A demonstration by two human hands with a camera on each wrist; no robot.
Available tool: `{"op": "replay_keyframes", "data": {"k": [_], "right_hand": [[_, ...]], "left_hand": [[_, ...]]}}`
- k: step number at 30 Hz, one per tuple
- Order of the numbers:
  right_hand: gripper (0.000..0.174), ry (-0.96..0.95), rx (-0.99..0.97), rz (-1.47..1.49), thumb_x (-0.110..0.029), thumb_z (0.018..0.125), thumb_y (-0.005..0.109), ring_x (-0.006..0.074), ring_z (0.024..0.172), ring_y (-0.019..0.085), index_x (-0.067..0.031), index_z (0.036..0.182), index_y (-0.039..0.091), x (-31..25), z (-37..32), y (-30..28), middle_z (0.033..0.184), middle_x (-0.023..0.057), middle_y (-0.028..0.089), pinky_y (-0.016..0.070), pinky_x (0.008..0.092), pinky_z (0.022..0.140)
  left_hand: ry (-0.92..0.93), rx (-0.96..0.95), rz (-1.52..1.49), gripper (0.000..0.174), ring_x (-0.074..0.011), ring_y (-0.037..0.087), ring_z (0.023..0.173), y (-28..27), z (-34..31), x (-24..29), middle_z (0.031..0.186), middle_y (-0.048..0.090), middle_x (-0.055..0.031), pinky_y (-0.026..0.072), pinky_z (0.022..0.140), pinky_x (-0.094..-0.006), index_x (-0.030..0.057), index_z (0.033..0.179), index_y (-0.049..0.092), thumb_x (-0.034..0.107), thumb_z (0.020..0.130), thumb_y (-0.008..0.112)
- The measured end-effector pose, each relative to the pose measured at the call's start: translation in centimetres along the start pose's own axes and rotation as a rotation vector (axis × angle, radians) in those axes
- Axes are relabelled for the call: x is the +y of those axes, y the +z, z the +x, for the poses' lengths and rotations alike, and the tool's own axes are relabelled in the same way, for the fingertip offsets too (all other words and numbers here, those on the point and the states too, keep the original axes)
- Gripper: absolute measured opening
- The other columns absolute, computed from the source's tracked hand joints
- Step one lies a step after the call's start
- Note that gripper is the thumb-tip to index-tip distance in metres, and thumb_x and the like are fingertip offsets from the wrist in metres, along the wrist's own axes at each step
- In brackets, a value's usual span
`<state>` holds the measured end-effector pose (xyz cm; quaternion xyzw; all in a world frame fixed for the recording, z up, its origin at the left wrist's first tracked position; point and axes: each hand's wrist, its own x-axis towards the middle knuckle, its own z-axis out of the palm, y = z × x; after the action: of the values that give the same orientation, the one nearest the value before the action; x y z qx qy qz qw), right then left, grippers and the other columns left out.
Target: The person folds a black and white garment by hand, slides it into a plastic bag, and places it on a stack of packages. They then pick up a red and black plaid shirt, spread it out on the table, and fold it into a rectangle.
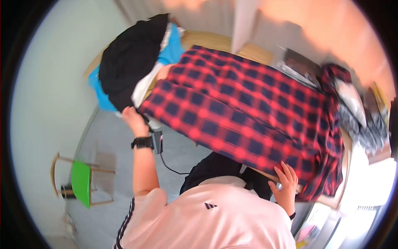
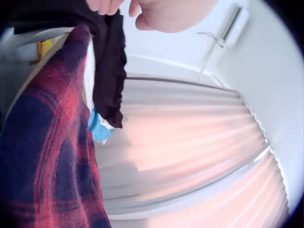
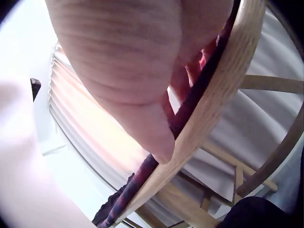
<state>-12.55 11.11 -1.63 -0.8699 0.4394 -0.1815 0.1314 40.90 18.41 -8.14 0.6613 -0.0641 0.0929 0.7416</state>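
Note:
A red and navy plaid shirt (image 1: 232,108) lies spread over the wooden table, its near side along the table edge. My left hand (image 1: 134,120) is at the shirt's left corner, beside a heap with a black garment (image 1: 130,62) on top. In the left wrist view, the fingers (image 2: 105,5) overlap black cloth, and the thumb stands apart from them. My right hand (image 1: 285,184) rests on the shirt's near edge at the right, fingers spread; in the right wrist view its thumb (image 3: 164,149) touches the wooden rim (image 3: 213,109).
Blue cloth (image 1: 172,45) and white cloth (image 1: 145,85) show under the black garment. Bunched grey clothes (image 1: 369,128) and a dark box (image 1: 302,64) lie at the table's right and back. A green chair (image 1: 81,182) stands on the floor at left; a black cable (image 1: 170,168) hangs below the left wrist.

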Motion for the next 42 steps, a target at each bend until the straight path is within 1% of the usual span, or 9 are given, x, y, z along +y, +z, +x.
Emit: {"op": "replay_keyframes", "data": {"k": [5,10,20,23,32,33,35,40,42], "right_hand": [[0.04,0.018,0.042,0.159,-0.012,0.073,0.069,0.0311,0.118,0.047,-0.0072,0.112,0.06,1.4,0.1,-2.6,0.126,0.0111,0.054,0.0362,0.042,0.097],[0.03,0.136,0.258,0.188,-0.002,0.073,0.066,0.0282,0.109,0.053,-0.0047,0.103,0.063,4.2,-3.0,-6.3,0.111,0.0088,0.061,0.0423,0.0375,0.09],[0.023,1.17,0.726,0.358,-0.02,0.084,0.065,0.0201,0.08,0.058,-0.0006,0.094,0.059,10.7,-12.8,-5.4,0.084,0.0102,0.061,0.0471,0.0309,0.069],[0.029,0.864,0.69,0.861,-0.016,0.087,0.062,0.0125,0.101,0.054,0.0002,0.111,0.058,12.7,-15.4,-1.5,0.108,0.0054,0.06,0.0385,0.0278,0.093],[0.029,0.428,0.276,1.247,-0.009,0.085,0.064,0.0106,0.089,0.051,-0.0013,0.111,0.053,9.2,-11.7,-8.3,0.099,0.0022,0.054,0.0418,0.0242,0.08],[0.026,0.314,0.296,1.175,-0.009,0.085,0.064,0.0099,0.081,0.049,-0.0016,0.107,0.053,9.0,-10.6,-9.2,0.087,0.0018,0.051,0.0426,0.0225,0.072],[0.026,0.198,0.273,1.059,-0.011,0.086,0.063,0.0121,0.083,0.05,-0.0007,0.107,0.053,8.6,-8.2,-9.9,0.089,0.0036,0.052,0.0433,0.0241,0.074],[0.03,-0.155,0.142,0.824,-0.017,0.085,0.064,0.0272,0.098,0.056,-0.0011,0.108,0.057,9.8,-5.7,-12.5,0.106,0.0121,0.058,0.0452,0.0328,0.085],[0.016,0.003,0.227,0.648,-0.014,0.083,0.064,0.0206,0.085,0.063,-0.0038,0.096,0.067,12.8,-6.6,-15.8,0.096,0.0092,0.066,0.0495,0.0309,0.076]], "left_hand": [[0.451,-0.247,0.217,0.031,-0.0255,0.048,0.111,1.2,-2.9,5.5,0.118,0.049,-0.0166,0.0363,0.099,-0.0385,-0.0035,0.119,0.043,0.009,0.091,0.047],[0.311,-0.531,-0.033,0.038,-0.0242,0.048,0.117,4.5,-10.5,14.4,0.126,0.051,-0.0178,0.0345,0.101,-0.0372,-0.0018,0.128,0.036,0.008,0.092,0.044],[0.305,-1.286,-0.148,0.043,-0.0237,0.053,0.106,11.0,-25.2,19.6,0.116,0.054,-0.0173,0.0383,0.093,-0.034,-0.0001,0.132,0.032,0.007,0.091,0.045],[0.248,-1.581,-0.26,0.044,-0.0218,0.053,0.106,12.4,-29.9,20.4,0.115,0.055,-0.0157,0.0397,0.093,-0.0326,0.0007,0.131,0.034,-0.001,0.088,0.045],[0.388,-2.487,0.018,0.038,-0.0172,0.052,0.104,14.7,-40.0,22.0,0.119,0.054,-0.0076,0.0415,0.091,-0.0304,0.0001,0.123,0.048,0.016,0.089,0.057],[0.401,-2.494,0.013,0.038,-0.0172,0.052,0.104,14.3,-41.3,22.0,0.119,0.054,-0.0076,0.0415,0.091,-0.0304,0.0001,0.123,0.048,0.016,0.089,0.057],[-0.473,-2.464,-0.177,0.049,-0.0154,0.051,0.105,13.9,-43.5,22.0,0.121,0.053,-0.0108,0.0389,0.094,-0.0285,-0.0016,0.124,0.047,0.031,0.09,0.059],[-0.205,-2.448,0.12,0.036,-0.0129,0.056,0.097,16.5,-45.1,23.0,0.111,0.059,-0.0065,0.0433,0.087,-0.026,0.0,0.121,0.05,0.021,0.092,0.056],[-0.446,-2.356,0.077,0.029,-0.0105,0.058,0.088,17.0,-45.2,22.5,0.101,0.062,-0.0028,0.0454,0.081,-0.0243,0.0014,0.118,0.052,0.016,0.093,0.054]]}}
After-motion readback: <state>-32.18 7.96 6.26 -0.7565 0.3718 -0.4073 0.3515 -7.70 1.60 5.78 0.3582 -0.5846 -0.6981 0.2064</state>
